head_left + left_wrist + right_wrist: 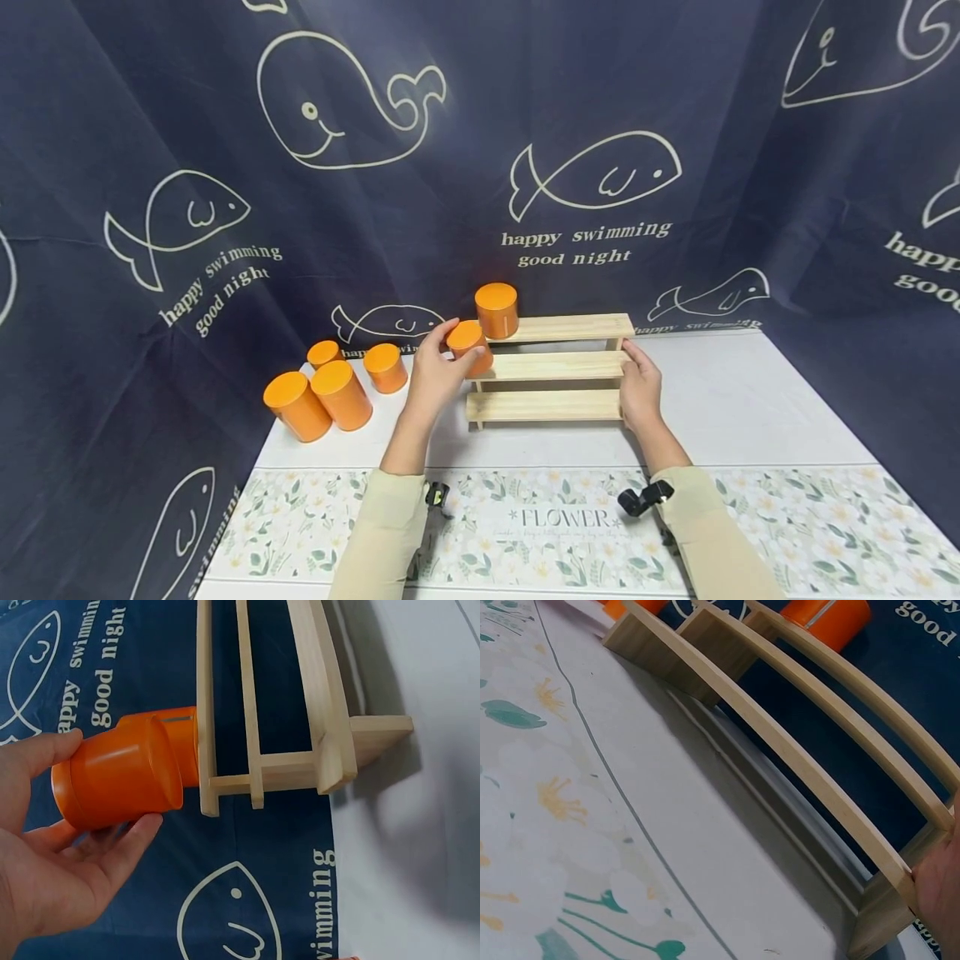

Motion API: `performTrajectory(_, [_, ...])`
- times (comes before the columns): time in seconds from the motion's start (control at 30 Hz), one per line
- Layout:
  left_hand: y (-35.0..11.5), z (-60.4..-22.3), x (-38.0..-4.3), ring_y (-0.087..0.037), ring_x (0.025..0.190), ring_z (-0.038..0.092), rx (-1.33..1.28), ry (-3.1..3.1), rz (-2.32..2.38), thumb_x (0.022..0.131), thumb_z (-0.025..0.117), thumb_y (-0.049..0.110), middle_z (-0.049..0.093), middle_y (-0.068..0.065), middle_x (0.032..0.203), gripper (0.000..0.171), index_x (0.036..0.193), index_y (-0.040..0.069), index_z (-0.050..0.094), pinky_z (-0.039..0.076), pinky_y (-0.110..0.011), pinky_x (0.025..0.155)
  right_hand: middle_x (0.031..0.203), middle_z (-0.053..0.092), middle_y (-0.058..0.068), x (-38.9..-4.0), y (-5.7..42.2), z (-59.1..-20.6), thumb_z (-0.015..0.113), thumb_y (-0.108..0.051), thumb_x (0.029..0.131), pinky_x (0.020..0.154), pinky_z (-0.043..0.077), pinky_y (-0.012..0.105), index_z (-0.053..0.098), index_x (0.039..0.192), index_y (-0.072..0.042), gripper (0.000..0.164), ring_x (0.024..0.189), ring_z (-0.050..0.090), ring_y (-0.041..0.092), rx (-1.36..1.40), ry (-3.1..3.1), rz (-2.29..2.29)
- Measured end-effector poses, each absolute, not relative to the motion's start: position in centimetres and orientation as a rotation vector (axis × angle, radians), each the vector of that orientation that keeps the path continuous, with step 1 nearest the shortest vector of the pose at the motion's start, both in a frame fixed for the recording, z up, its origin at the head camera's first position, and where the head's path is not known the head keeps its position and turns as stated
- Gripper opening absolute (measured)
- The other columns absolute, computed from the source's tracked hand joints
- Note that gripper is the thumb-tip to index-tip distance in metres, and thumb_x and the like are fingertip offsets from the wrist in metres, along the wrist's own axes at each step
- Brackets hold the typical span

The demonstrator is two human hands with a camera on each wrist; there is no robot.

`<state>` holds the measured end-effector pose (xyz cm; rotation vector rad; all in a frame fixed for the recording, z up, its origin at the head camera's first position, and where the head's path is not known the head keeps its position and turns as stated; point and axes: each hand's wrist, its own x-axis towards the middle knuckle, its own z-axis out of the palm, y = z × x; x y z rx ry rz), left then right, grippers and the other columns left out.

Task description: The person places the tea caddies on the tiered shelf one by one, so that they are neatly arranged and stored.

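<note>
A three-tier wooden display rack [555, 367] stands on the table against the dark curtain. My left hand [433, 379] grips an orange canister [116, 776] from its left side, thumb and fingers around the body. In the head view that canister overlaps the left end of the middle tier; in the left wrist view it is tilted. Another orange canister [497, 310] stands on the top tier's left end. My right hand [641, 390] holds the rack's right end, its thumb side right at the lowest board in the right wrist view.
To the left of the rack, several orange canisters [341, 396], taller and shorter, stand grouped on the white tabletop [712, 392]. A floral strip [562, 550] runs along the table's front. Dark fabric with fish drawings [592, 67] closes off the back and sides.
</note>
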<state>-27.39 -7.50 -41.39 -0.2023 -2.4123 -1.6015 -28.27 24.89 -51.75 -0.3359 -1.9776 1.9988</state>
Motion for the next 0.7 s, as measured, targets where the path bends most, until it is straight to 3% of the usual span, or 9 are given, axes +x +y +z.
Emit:
performTrajectory(0.23, [-6.9,-41.3,-27.3,-0.029,0.118,0.068,-0.281,-2.430,-1.618,0.088,0.088,0.030,0.070,-0.009,0.136,0.069,0.147,0.010,0.060,0.060,-0.046,0.100,0.172,0.035,0.013,-28.2,24.8,-51.8,0.028,-0.006,0.111,0.130,0.033,0.041,0.037,0.164,-0.008,0.054,0.160,0.036,0.032,-0.341,-1.981,1.993])
performTrajectory(0.7, [-5.3,-41.4,-26.9,-0.028,0.114,0.068,-0.348,-2.397,-1.648,0.087,0.089,0.024,0.070,-0.011,0.133,0.067,0.146,0.009,0.061,0.063,-0.045,0.095,0.171,0.038,0.013,-28.4,24.8,-52.2,0.029,-0.006,0.110,0.130,0.034,0.040,0.038,0.163,-0.006,0.054,0.159,0.038,0.030,-0.351,-1.997,1.951])
